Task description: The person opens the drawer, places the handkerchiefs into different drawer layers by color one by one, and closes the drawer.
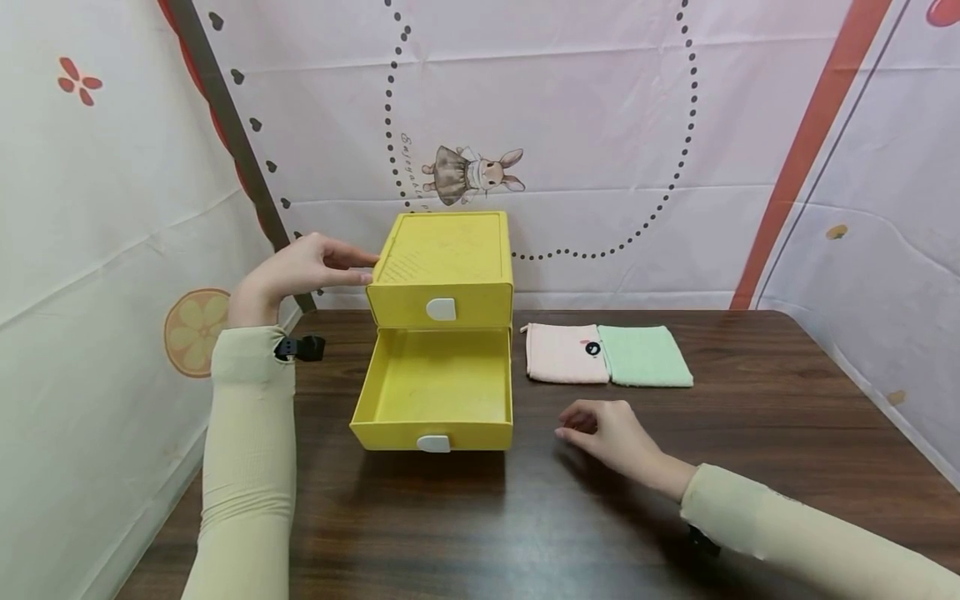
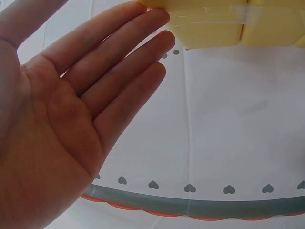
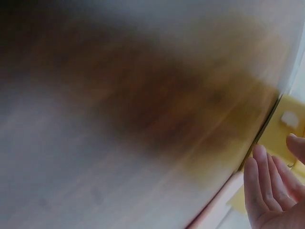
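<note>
A yellow two-tier drawer box [image 1: 465, 242] stands on the table, its lower drawer [image 1: 442, 392] pulled out and holding nothing. The upper drawer [image 1: 397, 308] is closed; each front has a white tab handle. At the box's upper left edge, my left hand [image 1: 303, 267] rests its fingertips against the side. In the left wrist view its fingers [image 2: 119, 71] are straight, with the tips at the yellow plastic. My right hand [image 1: 611, 437] hovers over the table right of the open drawer, fingers loosely curved and holding nothing.
A pink folded cloth [image 1: 558, 358] with a round black patch lies right of the box, beside a mint green cloth [image 1: 648, 358]. A printed fabric backdrop [image 1: 600, 125] rises behind the dark wooden table [image 1: 795, 433] and along both sides.
</note>
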The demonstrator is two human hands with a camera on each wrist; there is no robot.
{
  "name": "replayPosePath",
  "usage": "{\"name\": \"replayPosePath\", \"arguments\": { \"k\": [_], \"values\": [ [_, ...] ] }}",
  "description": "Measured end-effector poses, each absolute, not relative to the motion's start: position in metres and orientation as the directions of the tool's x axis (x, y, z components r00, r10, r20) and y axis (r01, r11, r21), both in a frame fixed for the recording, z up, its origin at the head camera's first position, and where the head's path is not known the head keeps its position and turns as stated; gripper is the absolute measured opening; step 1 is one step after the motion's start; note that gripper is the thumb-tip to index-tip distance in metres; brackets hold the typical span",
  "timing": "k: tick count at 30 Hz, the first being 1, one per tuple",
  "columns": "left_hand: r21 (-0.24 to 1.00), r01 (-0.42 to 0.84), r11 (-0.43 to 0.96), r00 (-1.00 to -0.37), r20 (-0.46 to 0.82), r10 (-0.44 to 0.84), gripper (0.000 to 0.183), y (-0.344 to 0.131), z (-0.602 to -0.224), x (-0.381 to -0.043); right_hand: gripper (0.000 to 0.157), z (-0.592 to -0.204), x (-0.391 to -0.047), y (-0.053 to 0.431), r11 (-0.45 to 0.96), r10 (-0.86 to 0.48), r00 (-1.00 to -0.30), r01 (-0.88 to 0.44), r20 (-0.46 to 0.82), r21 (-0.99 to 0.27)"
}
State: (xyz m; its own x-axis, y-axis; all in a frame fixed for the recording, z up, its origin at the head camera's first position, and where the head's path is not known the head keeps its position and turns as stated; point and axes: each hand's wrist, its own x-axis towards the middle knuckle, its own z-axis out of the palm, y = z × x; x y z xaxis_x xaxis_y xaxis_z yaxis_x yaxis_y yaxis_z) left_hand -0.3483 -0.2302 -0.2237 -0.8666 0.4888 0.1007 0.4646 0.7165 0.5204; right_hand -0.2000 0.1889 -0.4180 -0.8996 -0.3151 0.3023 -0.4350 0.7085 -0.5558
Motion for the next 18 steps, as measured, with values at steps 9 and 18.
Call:
{"name": "replayPosePath", "arguments": {
  "k": [9,18],
  "values": [
    [0.525,0.464,0.713,-0.866,0.100,0.490,0.046,-0.230,-0.223,-0.348,0.015,-0.418,-0.214,0.216,0.761,-0.246,-0.909,-0.396,0.337,-0.514],
    [0.531,0.464,0.709,-0.865,0.100,0.492,0.045,-0.231,-0.224,-0.347,0.016,-0.415,-0.230,0.247,0.824,-0.189,-0.927,-0.330,0.325,-0.461]
  ]
}}
